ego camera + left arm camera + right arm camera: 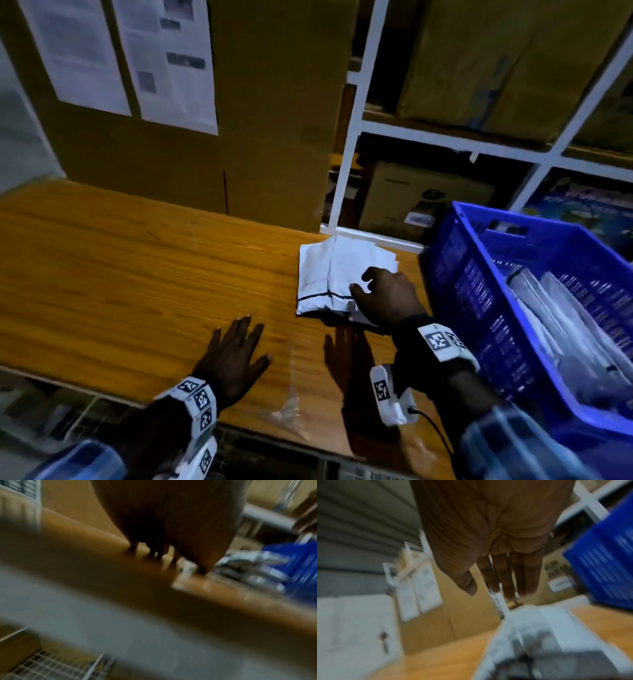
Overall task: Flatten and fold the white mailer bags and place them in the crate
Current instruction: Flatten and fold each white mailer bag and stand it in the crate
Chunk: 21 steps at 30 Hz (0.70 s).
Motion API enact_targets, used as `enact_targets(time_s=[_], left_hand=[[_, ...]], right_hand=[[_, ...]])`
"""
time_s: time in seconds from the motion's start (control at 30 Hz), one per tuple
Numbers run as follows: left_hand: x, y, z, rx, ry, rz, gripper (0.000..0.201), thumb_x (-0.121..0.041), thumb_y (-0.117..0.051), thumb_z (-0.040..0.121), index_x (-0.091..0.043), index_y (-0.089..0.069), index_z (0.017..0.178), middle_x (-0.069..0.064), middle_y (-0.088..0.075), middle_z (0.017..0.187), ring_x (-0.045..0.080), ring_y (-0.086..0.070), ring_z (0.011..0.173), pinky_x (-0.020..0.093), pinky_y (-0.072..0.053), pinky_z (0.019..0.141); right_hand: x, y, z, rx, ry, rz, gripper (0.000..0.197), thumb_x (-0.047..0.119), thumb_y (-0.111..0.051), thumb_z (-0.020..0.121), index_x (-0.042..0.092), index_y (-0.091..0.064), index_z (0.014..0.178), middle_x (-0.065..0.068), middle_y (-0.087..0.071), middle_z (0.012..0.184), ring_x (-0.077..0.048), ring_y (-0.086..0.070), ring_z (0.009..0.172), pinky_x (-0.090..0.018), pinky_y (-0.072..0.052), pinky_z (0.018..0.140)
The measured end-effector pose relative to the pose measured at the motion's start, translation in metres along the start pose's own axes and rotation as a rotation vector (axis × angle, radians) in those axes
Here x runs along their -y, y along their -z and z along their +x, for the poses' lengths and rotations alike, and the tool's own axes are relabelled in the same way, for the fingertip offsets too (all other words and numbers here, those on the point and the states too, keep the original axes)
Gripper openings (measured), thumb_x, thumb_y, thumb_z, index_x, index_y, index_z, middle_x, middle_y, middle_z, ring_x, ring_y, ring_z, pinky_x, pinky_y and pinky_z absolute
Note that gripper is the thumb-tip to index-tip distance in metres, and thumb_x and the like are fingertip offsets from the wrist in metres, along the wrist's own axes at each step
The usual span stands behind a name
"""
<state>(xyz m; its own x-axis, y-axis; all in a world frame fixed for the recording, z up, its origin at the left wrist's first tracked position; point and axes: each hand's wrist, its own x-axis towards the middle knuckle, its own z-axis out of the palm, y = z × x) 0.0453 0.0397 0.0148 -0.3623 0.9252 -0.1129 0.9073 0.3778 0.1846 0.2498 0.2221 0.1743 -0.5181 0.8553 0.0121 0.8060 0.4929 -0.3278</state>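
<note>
Several mailers already lie in the blue crate (534, 281). A pile of white mailer bags (329, 274) remains on the table (137, 260), unfolded as judged. The right hand (387, 294) hovers above it, fingers straight, holding nothing; the left hand (236, 356) is spread flat, empty.

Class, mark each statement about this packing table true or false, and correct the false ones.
1. The blue crate stands at the right end of the wooden table. True.
2. The left hand grips a mailer bag. False: it is spread open over bare wood and holds nothing.
3. The right hand is over the stack of white mailer bags. True.
4. The crate is empty. False: bags already lie inside it.
5. Printed sheets are stuck to the cardboard box behind the table. True.
</note>
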Motion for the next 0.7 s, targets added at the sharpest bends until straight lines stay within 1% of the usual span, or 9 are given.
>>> enact_targets(time_s=[0.07, 0.13, 0.17, 0.27, 0.33, 0.4, 0.5, 0.63, 0.7], left_hand=[[0.009, -0.006, 0.002, -0.070, -0.048, 0.017, 0.088, -0.077, 0.001, 0.085, -0.026, -0.020, 0.154, 0.003, -0.010, 0.160, 0.024, -0.015, 0.148, 0.044, -0.001, 0.115], [0.014, -0.005, 0.003, -0.001, -0.059, 0.034, 0.077, -0.071, -0.014, 0.094, -0.022, -0.041, 0.146, 0.008, -0.036, 0.152, 0.026, -0.038, 0.138, 0.044, -0.010, 0.110], [0.015, -0.005, 0.004, 0.013, -0.069, 0.033, 0.073, -0.069, -0.020, 0.095, -0.021, -0.045, 0.144, 0.008, -0.041, 0.150, 0.026, -0.042, 0.136, 0.043, -0.011, 0.110], [0.018, -0.011, 0.006, -0.016, -0.121, 0.011, 0.072, -0.069, -0.027, 0.093, -0.021, -0.042, 0.146, 0.008, -0.038, 0.152, 0.023, -0.035, 0.139, 0.045, -0.010, 0.112], [0.019, -0.015, 0.008, -0.070, -0.122, 0.021, 0.074, -0.069, -0.029, 0.092, -0.021, -0.041, 0.146, 0.007, -0.037, 0.152, 0.022, -0.029, 0.141, 0.048, -0.013, 0.111], [0.020, -0.016, 0.009, -0.093, -0.120, 0.013, 0.075, -0.069, -0.028, 0.091, -0.020, -0.041, 0.146, 0.008, -0.036, 0.152, 0.022, -0.024, 0.141, 0.051, -0.017, 0.109], [0.021, -0.020, 0.011, -0.100, -0.127, 0.001, 0.077, -0.070, -0.027, 0.091, -0.019, -0.040, 0.147, 0.009, -0.036, 0.152, 0.022, -0.023, 0.142, 0.052, -0.019, 0.109], [0.021, -0.020, 0.011, -0.098, -0.131, -0.028, 0.078, -0.069, -0.029, 0.090, -0.018, -0.038, 0.148, 0.010, -0.032, 0.154, 0.023, -0.022, 0.143, 0.054, -0.019, 0.111], [0.020, -0.018, 0.011, -0.089, -0.142, -0.043, 0.078, -0.069, -0.029, 0.090, -0.018, -0.038, 0.147, 0.010, -0.033, 0.154, 0.024, -0.024, 0.143, 0.054, -0.018, 0.111]], right_hand=[[0.006, -0.017, 0.020, 0.013, -0.062, -0.050, 0.046, 0.044, -0.053, 0.092, 0.013, -0.055, 0.125, -0.014, -0.065, 0.115, -0.034, -0.054, 0.115, -0.035, -0.043, 0.087], [0.011, -0.036, 0.044, 0.015, -0.126, -0.088, 0.051, 0.047, -0.051, 0.090, 0.011, -0.051, 0.126, -0.017, -0.057, 0.124, -0.036, -0.047, 0.120, -0.038, -0.040, 0.092], [0.014, -0.045, 0.054, 0.015, -0.159, -0.111, 0.056, 0.051, -0.050, 0.089, 0.010, -0.050, 0.128, -0.017, -0.052, 0.128, -0.037, -0.044, 0.122, -0.040, -0.039, 0.094], [0.019, -0.067, 0.076, 0.000, -0.287, -0.147, 0.076, 0.062, -0.053, 0.085, 0.009, -0.038, 0.138, -0.019, -0.036, 0.143, -0.040, -0.034, 0.130, -0.045, -0.032, 0.104], [0.021, -0.079, 0.082, -0.013, -0.355, -0.149, 0.087, 0.063, -0.055, 0.085, 0.008, -0.025, 0.145, -0.023, -0.025, 0.150, -0.042, -0.027, 0.137, -0.047, -0.026, 0.112], [0.024, -0.089, 0.083, -0.029, -0.390, -0.161, 0.091, 0.062, -0.057, 0.085, 0.008, -0.019, 0.148, -0.026, -0.020, 0.152, -0.043, -0.024, 0.138, -0.049, -0.024, 0.113], [0.024, -0.102, 0.084, -0.061, -0.415, -0.173, 0.085, 0.055, -0.060, 0.084, 0.007, -0.023, 0.144, -0.026, -0.029, 0.145, -0.043, -0.031, 0.130, -0.048, -0.031, 0.107], [0.021, -0.104, 0.085, -0.163, -0.397, -0.190, 0.068, 0.041, -0.063, 0.083, 0.005, -0.034, 0.134, -0.021, -0.046, 0.127, -0.039, -0.040, 0.117, -0.042, -0.039, 0.089], [0.020, -0.097, 0.086, -0.166, -0.418, -0.141, 0.063, 0.036, -0.066, 0.082, 0.006, -0.037, 0.130, -0.020, -0.049, 0.125, -0.038, -0.040, 0.118, -0.041, -0.040, 0.089]])
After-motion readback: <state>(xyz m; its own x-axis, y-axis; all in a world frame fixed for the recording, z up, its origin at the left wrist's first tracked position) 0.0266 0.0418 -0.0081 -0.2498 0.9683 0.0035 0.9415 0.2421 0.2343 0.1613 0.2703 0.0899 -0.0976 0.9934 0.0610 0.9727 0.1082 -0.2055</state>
